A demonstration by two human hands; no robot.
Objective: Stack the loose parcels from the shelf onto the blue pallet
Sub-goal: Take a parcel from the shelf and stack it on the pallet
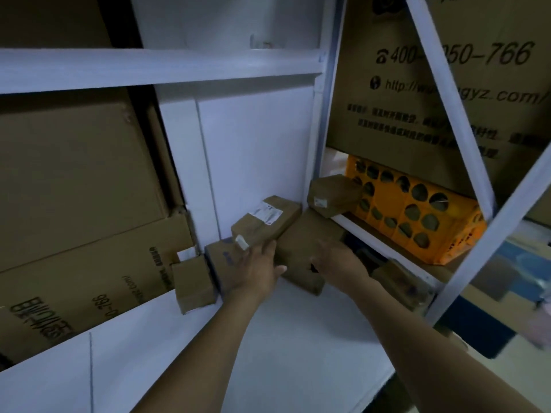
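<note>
Shelving: you are facing a white shelf [298, 338], its pale board lying under your arms and a cross beam [149, 67] running above.
Left side: large brown cartons [74, 174] are filling the space up to the beam.
Orange crate: an orange crate [417, 216] is sitting in the bay at the right, under a big printed carton [447, 99]. Dark rounded shapes are showing through its holes, and you cannot tell what they are.
Parcels: the loose brown parcels are lying heaped at the back of the shelf.
Labelled parcel: the labelled parcel [267, 223] is leaning tilted on top of the others, its long axis running from near left to far right, white label facing up.
Flat parcel: the flat parcel [304, 251] is lying just beside it on the right, touching it.
Small parcel: the small parcel [193, 284] is standing at the left against the cartons.
Crate-side parcel: the crate-side parcel [334, 195] is resting against the orange crate.
Left hand: your left hand [259, 269] is touching the near end of the labelled parcel with straight fingers, thumb spread, grasping nothing.
Right hand: your right hand [337, 260] is resting relaxed fingers on the flat parcel, somewhat blurred, grasping nothing.
</note>
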